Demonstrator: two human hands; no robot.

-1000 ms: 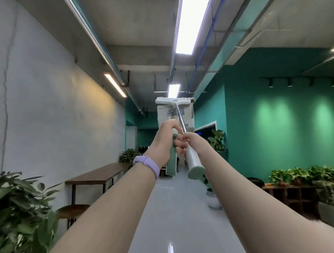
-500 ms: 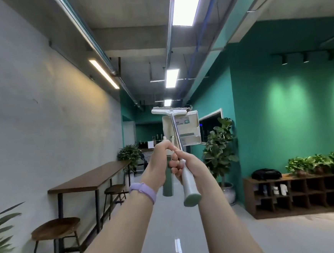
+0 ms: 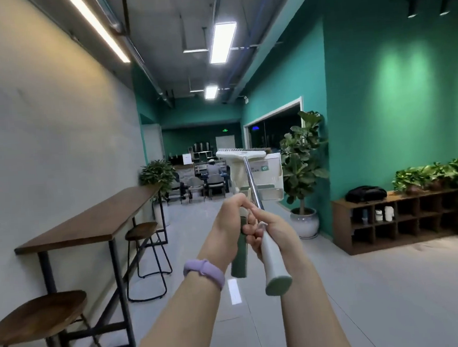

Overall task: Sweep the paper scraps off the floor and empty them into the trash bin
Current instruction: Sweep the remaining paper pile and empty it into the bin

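Both arms are reaching forward at chest height. The left hand (image 3: 227, 222), with a lilac band (image 3: 204, 273) on its wrist, is gripping the dark green dustpan handle (image 3: 239, 252); the right hand (image 3: 275, 231) is clasping the broom (image 3: 254, 190) by its pale plastic grip, metal shaft angling up to a white comb-edged head. The cream dustpan (image 3: 268, 177) is hanging just behind that head; its contents cannot be seen. A glossy grey floor (image 3: 382, 284) is lying below.

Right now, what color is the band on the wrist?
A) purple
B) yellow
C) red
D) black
A: the band on the left wrist, below the left hand, is light purple.
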